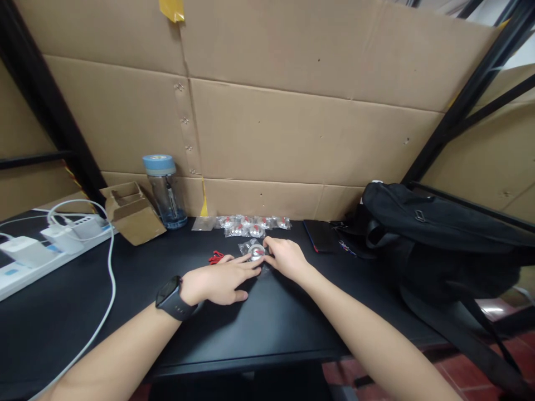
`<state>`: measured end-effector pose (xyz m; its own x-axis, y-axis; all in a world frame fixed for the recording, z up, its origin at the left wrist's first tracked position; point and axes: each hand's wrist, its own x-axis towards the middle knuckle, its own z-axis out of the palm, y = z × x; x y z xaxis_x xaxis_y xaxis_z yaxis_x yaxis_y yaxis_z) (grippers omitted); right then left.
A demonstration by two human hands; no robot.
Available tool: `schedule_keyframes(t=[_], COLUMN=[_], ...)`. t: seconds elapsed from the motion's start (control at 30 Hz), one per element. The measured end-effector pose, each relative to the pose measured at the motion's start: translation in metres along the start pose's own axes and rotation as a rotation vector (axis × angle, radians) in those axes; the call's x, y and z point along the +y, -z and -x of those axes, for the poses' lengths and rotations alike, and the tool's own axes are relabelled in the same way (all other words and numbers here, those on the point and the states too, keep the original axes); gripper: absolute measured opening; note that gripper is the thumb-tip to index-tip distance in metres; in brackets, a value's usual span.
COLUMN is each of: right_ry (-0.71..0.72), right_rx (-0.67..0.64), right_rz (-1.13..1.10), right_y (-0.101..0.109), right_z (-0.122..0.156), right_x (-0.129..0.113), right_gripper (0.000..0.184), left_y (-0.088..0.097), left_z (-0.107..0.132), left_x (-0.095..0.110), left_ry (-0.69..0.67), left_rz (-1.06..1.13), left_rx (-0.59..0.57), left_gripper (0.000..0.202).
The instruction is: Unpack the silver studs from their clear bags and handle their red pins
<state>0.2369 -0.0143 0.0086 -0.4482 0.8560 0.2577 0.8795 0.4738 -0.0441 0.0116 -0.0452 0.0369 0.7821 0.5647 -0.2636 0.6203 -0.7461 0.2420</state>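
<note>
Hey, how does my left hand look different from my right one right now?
Your left hand has a dark watch at the wrist, while your right hand has a bare wrist. The left hand's fingers are stretched out, whereas the right hand's fingers are bent. The left hand comes to the shiny round piece from its left, the right hand from its right. Both are gloveless.

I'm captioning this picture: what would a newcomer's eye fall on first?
Probably the bare left hand and right hand at the centre, touching a round, silvery, red-marked disc. Beyond them, near the brown cardboard wall, lie similar clear-plastic-wrapped discs. A bulky black fabric backpack sits at right; a clear, blue-lidded bottle stands at left.
</note>
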Motion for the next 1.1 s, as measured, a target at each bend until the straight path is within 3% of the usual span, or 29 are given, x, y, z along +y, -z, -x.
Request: schedule_keyframes(t=[0.23, 0.37, 0.47, 0.6, 0.73, 0.87, 1.0, 1.1], right_ry=[0.148, 0.296, 0.333, 0.300, 0.301, 0.320, 0.207, 0.117], right_rx=[0.090, 0.055, 0.021, 0.033, 0.074, 0.099, 0.148, 0.164], right_rz=[0.005, -0.146, -0.225, -0.238, -0.222, -0.191, -0.159, -0.180], right_y=[-0.009, -0.006, 0.001, 0.005, 0.001, -0.004, -0.008, -0.011], right_z=[-0.006, -0.005, 0.000, 0.005, 0.003, 0.000, -0.001, -0.002], right_x=[-0.004, 0.003, 0.007, 0.006, 0.001, -0.003, -0.006, -0.006], right_gripper=[0.022, 0.028, 0.034, 0.045, 0.041, 0.030, 0.022, 0.022], left_y=[0.001, 0.007, 0.009, 0.000, -0.012, -0.014, -0.014, -0.014], left_z=[0.006, 0.011, 0.012, 0.014, 0.016, 0.014, 0.013, 0.012], left_x=[-0.014, -0.018, -0.013, 0.004, 0.013, 0.008, 0.001, -0.002], left_ry=[-0.051, -0.102, -0.099, 0.109, 0.157, 0.145, 0.132, 0.113], left_rz=[0.049, 0.079, 0.043, -0.107, -0.145, -0.115, -0.075, -0.059], left_rx=[-0.002, 0.020, 0.128, 0.319, 0.208, 0.154, 0.098, 0.128], left_gripper=[0.075, 0.059, 0.040, 0.036, 0.047, 0.049, 0.052, 0.048])
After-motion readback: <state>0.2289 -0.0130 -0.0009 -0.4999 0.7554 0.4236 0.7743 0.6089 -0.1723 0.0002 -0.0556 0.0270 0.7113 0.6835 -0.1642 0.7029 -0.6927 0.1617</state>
